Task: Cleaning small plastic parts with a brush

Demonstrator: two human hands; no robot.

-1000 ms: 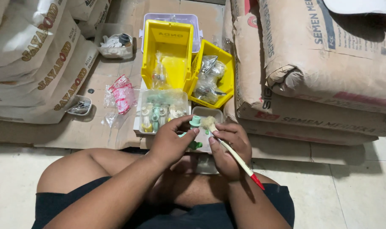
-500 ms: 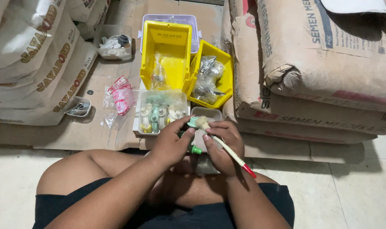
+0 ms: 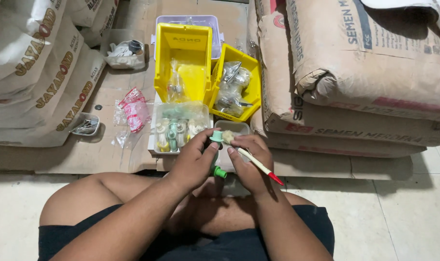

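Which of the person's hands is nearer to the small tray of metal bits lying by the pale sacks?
Left. The left hand lies closer to the small tray; the right hand is beyond it, farther away.

Single head view, looking steeply down, close over lap, probably seated.

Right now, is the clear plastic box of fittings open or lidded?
Open: the clear plastic box has no lid, and its green and white fittings show from above.

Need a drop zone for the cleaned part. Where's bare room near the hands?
Free: cardboard between the small tray of metal bits and the clear box of fittings; also tiled floor right of the right hand. Crowded: the yellow bins and red-printed bags ahead of the left hand.
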